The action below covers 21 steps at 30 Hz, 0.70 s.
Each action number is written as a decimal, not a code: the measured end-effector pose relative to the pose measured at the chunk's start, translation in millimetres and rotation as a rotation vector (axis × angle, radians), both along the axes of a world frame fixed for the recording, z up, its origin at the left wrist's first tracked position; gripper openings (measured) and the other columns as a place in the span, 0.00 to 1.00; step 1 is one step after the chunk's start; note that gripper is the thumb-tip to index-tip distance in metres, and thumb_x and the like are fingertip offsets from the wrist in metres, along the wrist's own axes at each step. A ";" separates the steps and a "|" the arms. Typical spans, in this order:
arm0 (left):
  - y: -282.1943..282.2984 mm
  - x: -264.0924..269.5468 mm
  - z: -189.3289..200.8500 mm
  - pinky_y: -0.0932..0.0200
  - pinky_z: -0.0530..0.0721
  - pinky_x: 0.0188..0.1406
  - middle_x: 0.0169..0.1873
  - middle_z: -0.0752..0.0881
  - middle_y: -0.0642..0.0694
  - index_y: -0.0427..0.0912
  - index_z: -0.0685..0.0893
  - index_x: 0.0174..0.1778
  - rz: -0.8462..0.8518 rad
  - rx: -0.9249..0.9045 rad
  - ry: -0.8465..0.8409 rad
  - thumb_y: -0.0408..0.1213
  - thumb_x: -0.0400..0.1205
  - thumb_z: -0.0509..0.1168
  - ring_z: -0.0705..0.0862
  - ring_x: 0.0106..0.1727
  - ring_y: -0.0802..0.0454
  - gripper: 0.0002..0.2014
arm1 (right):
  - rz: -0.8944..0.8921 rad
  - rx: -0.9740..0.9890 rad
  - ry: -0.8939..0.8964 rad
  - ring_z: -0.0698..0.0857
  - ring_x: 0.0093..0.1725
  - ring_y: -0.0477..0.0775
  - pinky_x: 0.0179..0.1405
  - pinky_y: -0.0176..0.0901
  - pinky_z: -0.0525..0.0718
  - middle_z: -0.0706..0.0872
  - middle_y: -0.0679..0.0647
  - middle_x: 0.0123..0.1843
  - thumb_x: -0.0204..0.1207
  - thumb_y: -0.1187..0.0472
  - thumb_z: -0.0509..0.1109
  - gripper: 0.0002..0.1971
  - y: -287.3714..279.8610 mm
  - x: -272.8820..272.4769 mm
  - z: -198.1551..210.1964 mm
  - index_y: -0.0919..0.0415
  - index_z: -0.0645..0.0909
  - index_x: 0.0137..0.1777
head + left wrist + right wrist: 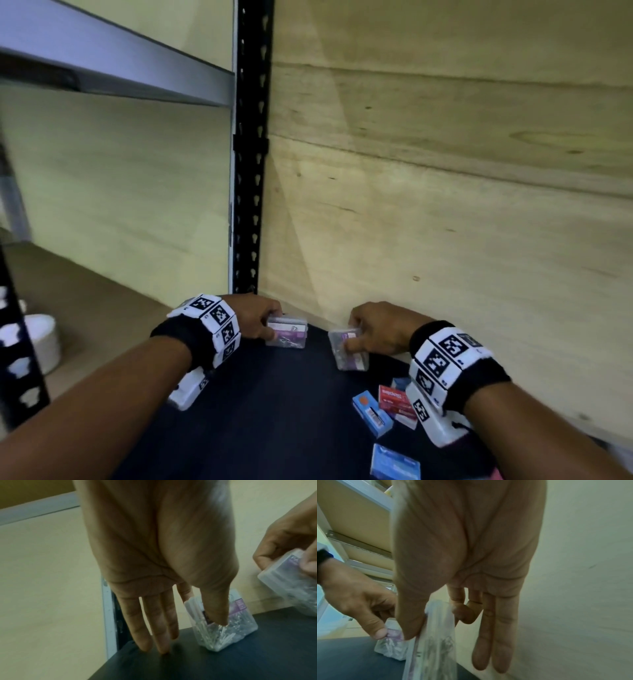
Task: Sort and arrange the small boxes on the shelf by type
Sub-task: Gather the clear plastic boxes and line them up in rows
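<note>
Dark shelf [274, 394]: two clear boxes [287, 331] hold pins.

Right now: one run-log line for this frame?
left hand: pinches clear box on shelf | right hand: holds second clear box | coloured boxes: unsorted

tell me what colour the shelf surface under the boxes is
Black shelf, clearest in the head view.

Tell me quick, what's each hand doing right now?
Left hand: pinches a clear box standing on the shelf.
Right hand: grips another clear box.
</note>
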<state>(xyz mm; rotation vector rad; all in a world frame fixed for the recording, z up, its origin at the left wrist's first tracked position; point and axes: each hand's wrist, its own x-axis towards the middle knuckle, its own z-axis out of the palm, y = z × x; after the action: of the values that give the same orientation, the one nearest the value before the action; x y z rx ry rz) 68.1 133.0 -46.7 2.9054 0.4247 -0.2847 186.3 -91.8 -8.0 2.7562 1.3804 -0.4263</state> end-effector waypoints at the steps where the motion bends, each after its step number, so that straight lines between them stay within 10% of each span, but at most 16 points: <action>1: 5.2 0.7 -2.6 0.58 0.80 0.59 0.62 0.84 0.50 0.51 0.75 0.69 0.017 0.021 -0.004 0.50 0.82 0.67 0.82 0.60 0.51 0.20 | 0.005 -0.003 0.003 0.83 0.55 0.55 0.52 0.45 0.80 0.85 0.56 0.62 0.79 0.43 0.70 0.22 3.3 -2.2 0.2 0.58 0.79 0.65; 11: 29.9 10.7 -10.4 0.54 0.83 0.57 0.57 0.86 0.46 0.54 0.70 0.71 0.099 0.011 -0.055 0.47 0.82 0.67 0.85 0.54 0.47 0.22 | 0.016 -0.080 0.002 0.82 0.38 0.53 0.37 0.44 0.80 0.87 0.58 0.56 0.79 0.45 0.72 0.22 40.6 -13.2 -10.9 0.63 0.79 0.62; 21: 41.3 11.7 -9.8 0.54 0.82 0.51 0.50 0.86 0.48 0.55 0.68 0.70 0.081 -0.002 -0.094 0.48 0.84 0.64 0.85 0.47 0.48 0.19 | -0.007 -0.046 -0.110 0.80 0.50 0.56 0.46 0.45 0.77 0.84 0.58 0.61 0.78 0.45 0.73 0.23 60.3 -8.1 -16.8 0.61 0.78 0.65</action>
<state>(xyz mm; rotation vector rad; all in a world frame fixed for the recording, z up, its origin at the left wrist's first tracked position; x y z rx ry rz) 79.8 174.3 -56.4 2.8767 0.5247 -0.1361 178.2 -31.4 -24.8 2.7045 1.3194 -0.2974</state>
